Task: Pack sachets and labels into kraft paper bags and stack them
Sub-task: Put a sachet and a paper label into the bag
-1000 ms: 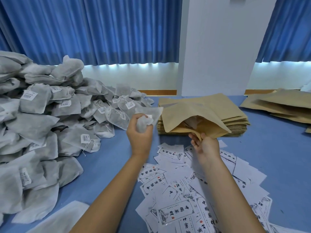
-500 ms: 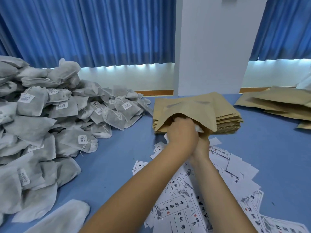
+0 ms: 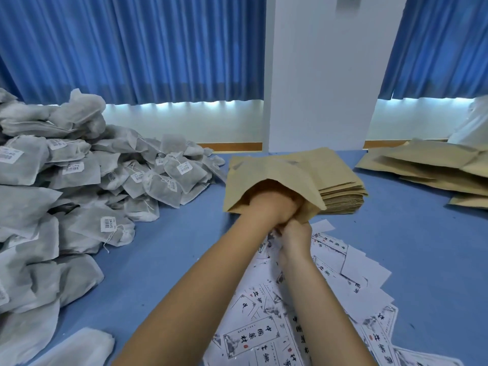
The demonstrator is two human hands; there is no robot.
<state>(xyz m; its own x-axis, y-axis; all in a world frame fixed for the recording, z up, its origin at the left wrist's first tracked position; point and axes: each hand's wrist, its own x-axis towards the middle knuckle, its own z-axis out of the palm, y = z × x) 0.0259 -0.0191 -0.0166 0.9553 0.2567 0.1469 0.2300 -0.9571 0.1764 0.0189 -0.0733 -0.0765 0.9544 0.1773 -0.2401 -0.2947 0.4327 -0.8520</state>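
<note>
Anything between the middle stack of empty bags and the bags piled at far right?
Nothing. In the head view only a bare strip of blue table separates the middle stack from the right pile.

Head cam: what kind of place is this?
Probably a small hand-packing workroom, not an automated line. A heap of tagged mesh sachets, a stack of flat kraft bags and loose printed labels share one blue table, with blue curtains behind.
</note>
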